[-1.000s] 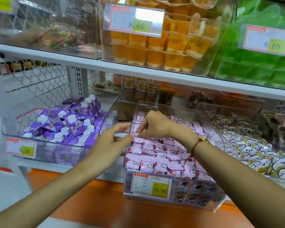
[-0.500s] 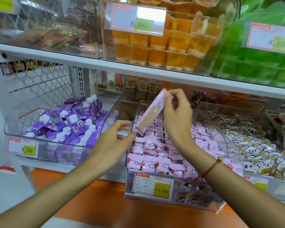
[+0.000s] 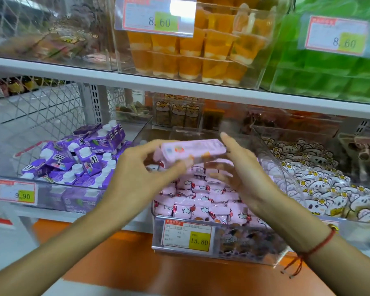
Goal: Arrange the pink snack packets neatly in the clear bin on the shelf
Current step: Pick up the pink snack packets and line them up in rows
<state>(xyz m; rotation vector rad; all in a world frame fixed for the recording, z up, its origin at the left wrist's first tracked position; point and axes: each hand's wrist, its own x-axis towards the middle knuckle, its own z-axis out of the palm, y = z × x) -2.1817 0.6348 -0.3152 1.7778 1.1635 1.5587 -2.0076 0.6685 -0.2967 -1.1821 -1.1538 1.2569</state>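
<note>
Shop shelf (image 3: 179, 86), bins crammed. Both hands, left (image 3: 137, 174) and right (image 3: 241, 174), clamp one packet (image 3: 192, 148) over the bin (image 3: 271, 159); a loose grip risks dropping it crooked.

Purple cartons (image 3: 81, 159) with white caps lay heaped in a clear bin to the left, above a 9.90 price tag (image 3: 16, 193). To the right, white flower-printed packets (image 3: 320, 184) filled another bin. On the upper shelf (image 3: 179, 87), orange jelly cups (image 3: 192, 54) stood stacked behind an 8.60 tag (image 3: 156, 17), beside blurred green packs (image 3: 329, 71). Bear-faced packets (image 3: 179, 113) stood farther back. A wire mesh panel (image 3: 41, 107) showed at far left.
</note>
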